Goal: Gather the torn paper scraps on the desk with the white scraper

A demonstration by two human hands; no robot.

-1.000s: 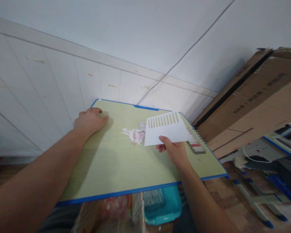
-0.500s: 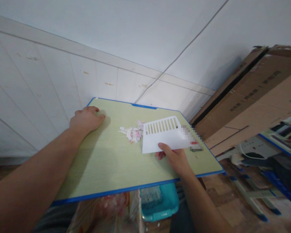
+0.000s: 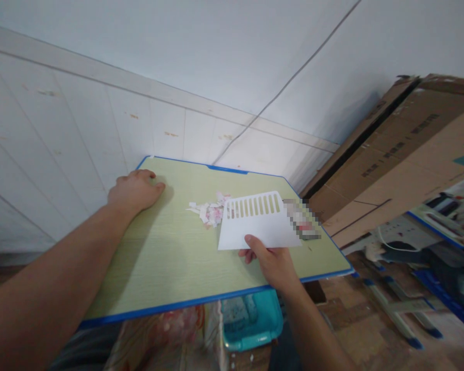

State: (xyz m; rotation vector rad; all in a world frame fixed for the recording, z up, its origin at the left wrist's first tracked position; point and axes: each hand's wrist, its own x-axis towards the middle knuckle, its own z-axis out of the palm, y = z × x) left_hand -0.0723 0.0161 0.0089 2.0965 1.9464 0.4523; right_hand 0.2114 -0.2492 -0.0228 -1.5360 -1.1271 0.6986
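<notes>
In the head view my right hand (image 3: pixel 272 263) grips the lower edge of a white sheet, thumb on top and fingers underneath. This white slotted card (image 3: pixel 259 229) has a row of upright cut-out slots along its far edge and is held over the table, tilted. Its left end partly covers a small heap of torn paper scraps (image 3: pixel 211 212), white and pink. My left hand (image 3: pixel 135 190) rests at the left side of the tabletop (image 3: pixel 170 257), fingers loosely bent, thumb apart, with nothing visible in it.
A blurred-out object (image 3: pixel 305 221) lies at the table's right side. Cardboard boxes (image 3: pixel 402 144) lean against the wall at right. Below the front edge are a teal bin (image 3: pixel 270 322) and a bag with reddish contents (image 3: pixel 181 324). A cable (image 3: pixel 282 93) runs down the wall.
My right hand has shifted slightly left and toward me, and the slotted card has turned and tilted a little with it. My left hand keeps its place on the table.
</notes>
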